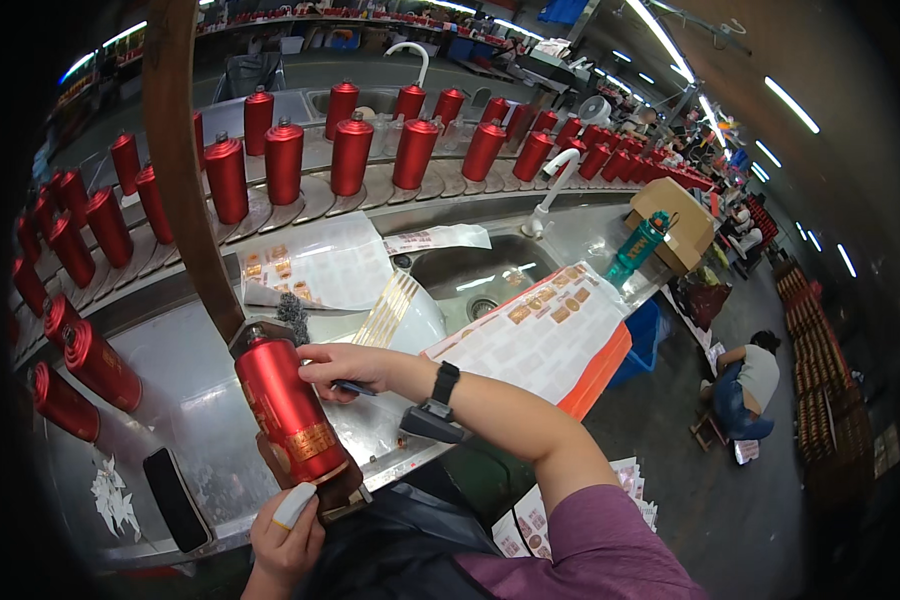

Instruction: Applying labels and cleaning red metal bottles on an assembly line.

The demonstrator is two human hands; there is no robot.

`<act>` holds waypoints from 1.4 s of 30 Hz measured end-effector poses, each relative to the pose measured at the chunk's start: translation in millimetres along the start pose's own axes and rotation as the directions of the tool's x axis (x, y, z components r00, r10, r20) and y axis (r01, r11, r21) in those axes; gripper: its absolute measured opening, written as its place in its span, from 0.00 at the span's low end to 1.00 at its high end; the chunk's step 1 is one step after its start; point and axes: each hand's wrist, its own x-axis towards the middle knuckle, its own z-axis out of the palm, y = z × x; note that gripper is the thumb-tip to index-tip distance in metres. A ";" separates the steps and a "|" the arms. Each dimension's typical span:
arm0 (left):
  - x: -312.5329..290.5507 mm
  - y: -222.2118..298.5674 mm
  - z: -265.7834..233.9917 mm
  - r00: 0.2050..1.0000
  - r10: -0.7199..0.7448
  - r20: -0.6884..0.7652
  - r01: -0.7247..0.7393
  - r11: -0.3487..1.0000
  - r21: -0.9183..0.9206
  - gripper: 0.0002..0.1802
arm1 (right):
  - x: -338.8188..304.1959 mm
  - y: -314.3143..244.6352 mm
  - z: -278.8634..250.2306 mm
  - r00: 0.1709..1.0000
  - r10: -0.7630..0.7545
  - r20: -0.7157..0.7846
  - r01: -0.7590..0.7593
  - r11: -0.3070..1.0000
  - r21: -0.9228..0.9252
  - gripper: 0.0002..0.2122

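A shiny red bottle point(282, 400) with gold print lies tilted in front of me on a brown stand point(342, 490), its neck pointing away. My right hand point(348, 372) is at the bottle's upper right side, fingers closed around a slim dark tool point(354, 388) whose kind I cannot make out. On that wrist sits a black band with a dark grey box point(431, 420). By the base of the bottle is my left hand point(288, 535), its fingers curled together and a white finger cot point(294, 506) on one of them. Anything pinched there is hidden.
Sheets of gold labels point(560, 320) lie right of the sink point(480, 270), more point(315, 262) beyond the bottle. A wooden post point(180, 150) rises at left. Red bottles point(352, 155) line a conveyor behind. A phone point(177, 500) and paper scraps point(115, 500) lie left; a person sits right.
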 end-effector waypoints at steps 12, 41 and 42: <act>-4.9 -5.5 -3.2 1.000 0.008 -0.014 -0.008 1.000 0.013 0.16 | 3.9 -19.8 61.8 0.935 -0.183 -0.303 0.058 0.924 -0.379 0.37; 8.3 -0.7 -3.5 1.000 0.007 0.017 -0.007 0.999 0.045 0.17 | 21.0 15.8 22.1 0.995 0.025 -0.096 -0.029 0.999 -0.042 0.36; 9.5 -0.3 -3.4 1.000 0.010 0.020 -0.011 0.999 0.048 0.17 | 22.9 14.9 24.6 0.994 -0.017 -0.104 0.010 0.998 -0.067 0.35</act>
